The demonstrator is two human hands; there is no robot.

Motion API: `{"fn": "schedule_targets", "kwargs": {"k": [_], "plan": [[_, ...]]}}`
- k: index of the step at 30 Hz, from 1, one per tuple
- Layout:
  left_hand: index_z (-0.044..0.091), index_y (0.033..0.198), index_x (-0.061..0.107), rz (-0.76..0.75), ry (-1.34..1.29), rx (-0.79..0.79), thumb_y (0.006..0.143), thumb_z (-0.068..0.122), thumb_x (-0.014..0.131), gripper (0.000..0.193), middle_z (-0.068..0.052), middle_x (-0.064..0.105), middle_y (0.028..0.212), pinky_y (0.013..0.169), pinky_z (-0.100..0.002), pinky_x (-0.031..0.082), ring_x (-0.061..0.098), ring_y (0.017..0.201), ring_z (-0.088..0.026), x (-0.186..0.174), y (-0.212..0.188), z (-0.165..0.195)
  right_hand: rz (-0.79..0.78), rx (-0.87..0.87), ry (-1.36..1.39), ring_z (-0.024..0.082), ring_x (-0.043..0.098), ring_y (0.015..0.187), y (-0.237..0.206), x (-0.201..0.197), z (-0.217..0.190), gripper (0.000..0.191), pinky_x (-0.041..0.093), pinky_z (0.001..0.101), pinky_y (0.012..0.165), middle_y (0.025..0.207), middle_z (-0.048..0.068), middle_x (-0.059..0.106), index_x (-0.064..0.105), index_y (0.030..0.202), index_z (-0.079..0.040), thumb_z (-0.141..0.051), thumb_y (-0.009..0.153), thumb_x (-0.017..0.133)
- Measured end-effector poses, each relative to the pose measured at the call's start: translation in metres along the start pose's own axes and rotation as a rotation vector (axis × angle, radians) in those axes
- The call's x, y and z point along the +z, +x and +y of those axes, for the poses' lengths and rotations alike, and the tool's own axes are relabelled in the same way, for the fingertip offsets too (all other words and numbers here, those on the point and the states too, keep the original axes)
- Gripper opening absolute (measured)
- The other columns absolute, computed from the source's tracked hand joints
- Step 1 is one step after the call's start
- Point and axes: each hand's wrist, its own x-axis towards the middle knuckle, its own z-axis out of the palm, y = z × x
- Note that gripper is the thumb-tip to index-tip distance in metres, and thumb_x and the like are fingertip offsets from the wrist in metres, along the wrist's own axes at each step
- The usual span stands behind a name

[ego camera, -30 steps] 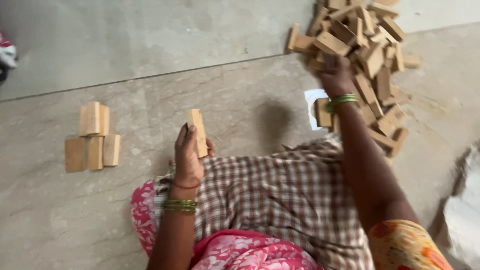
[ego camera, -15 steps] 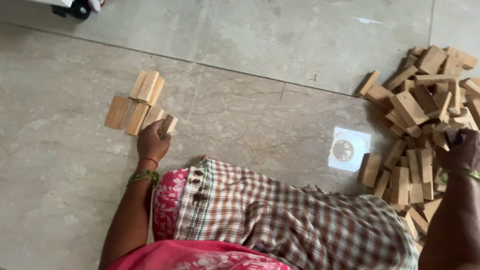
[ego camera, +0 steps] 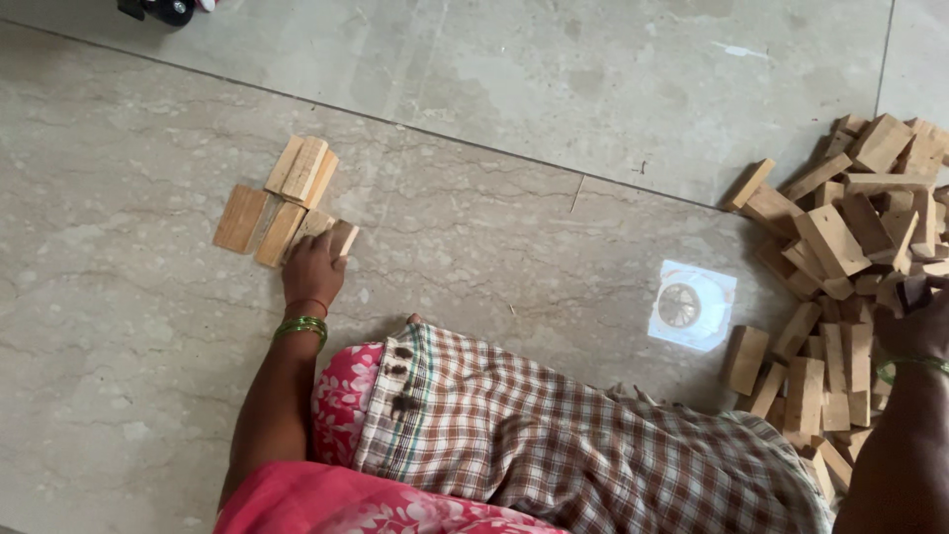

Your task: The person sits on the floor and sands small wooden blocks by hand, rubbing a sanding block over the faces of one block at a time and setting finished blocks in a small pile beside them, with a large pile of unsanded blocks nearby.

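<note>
My left hand (ego camera: 313, 265) rests on the tiled floor and grips a small wooden block (ego camera: 342, 238), set down beside a little group of wooden blocks (ego camera: 287, 198) lying flat, two of them stacked on top. My right hand (ego camera: 914, 318) is at the right edge, down in a big loose pile of wooden blocks (ego camera: 845, 237); its fingers curl among the blocks and I cannot tell whether it holds one. Green bangles sit on both wrists.
A checked cloth (ego camera: 554, 435) over my lap and pink floral fabric fill the bottom. A square floor drain cover (ego camera: 692, 305) lies between lap and pile. A dark object (ego camera: 158, 8) sits at the top left edge.
My left hand carried a block from mid-floor to the small group and lowered it to the floor beside it. My right hand stayed in the pile. The view shifted.
</note>
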Motion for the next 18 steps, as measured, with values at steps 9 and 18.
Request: {"fn": "schedule_targets", "kwargs": {"k": [9, 18], "plan": [[0.020, 0.136, 0.058, -0.086, 0.036, 0.054, 0.080, 0.027, 0.082, 0.061, -0.012, 0.057, 0.121, 0.084, -0.052, 0.055, 0.062, 0.111, -0.035, -0.025, -0.002, 0.018, 0.014, 0.209, 0.038, 0.031, 0.068, 0.106, -0.013, 0.003, 0.011, 0.060, 0.056, 0.0427, 0.090, 0.117, 0.019, 0.068, 0.048, 0.130, 0.003, -0.014, 0.089, 0.089], [0.010, 0.141, 0.060, -0.195, -0.678, 0.345, 0.090, 0.036, 0.079, 0.061, -0.013, 0.066, 0.137, 0.100, -0.039, 0.057, 0.065, 0.123, -0.027, -0.075, 0.021, 0.121, 0.189, -0.346, 0.007, 0.023, 0.066, 0.109, -0.026, -0.021, -0.074, 0.034, 0.055, 0.0355, 0.094, 0.116, 0.007, 0.067, 0.058, 0.106, -0.008, -0.016, 0.093, 0.088]]}}
